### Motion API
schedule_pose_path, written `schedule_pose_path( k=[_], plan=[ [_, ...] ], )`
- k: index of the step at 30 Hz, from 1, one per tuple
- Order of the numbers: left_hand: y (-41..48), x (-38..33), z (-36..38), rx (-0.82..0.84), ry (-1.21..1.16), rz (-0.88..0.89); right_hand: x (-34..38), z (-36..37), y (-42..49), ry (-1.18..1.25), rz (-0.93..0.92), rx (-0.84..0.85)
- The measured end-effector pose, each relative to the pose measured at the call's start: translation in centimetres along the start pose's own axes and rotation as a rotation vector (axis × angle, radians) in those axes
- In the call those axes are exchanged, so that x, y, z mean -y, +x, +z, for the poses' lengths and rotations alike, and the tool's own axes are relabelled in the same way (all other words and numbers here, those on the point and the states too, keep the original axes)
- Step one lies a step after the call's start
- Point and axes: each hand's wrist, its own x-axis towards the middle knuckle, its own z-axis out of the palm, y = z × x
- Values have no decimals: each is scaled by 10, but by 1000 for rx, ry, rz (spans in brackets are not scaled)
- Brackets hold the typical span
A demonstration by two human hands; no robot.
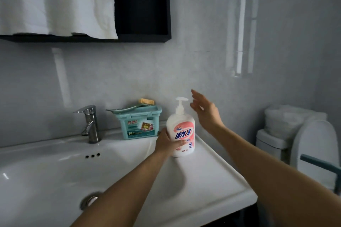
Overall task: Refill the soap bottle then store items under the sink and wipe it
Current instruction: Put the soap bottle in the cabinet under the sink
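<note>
Pose, left hand (166,143): arm stretched forward, fingers (180,143) wrapped round the lower body of the bottle (181,131). Bottle upright on the glazed white surface (212,177) right of the sink (55,171), pump on.

Right hand (204,114): raised just beside the pump, apart from it, fingers straight and spread, holding nothing.

Bottle: glossy white plastic, rounded, pink label. Behind it, a teal rectangular plastic box (140,125) with a bristle brush (145,101) on its lid.
</note>
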Motion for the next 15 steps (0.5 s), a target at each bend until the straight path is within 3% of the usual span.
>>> schedule_pose_path(
  k=[7, 15],
  plan=[
    [-12, -13, -1, 25, 21, 4, 14, 6, 11, -162, -139, -38],
    [-14, -15, 7, 41, 42, 49, 19, 6, 9, -234, -155, -134]
  ],
)
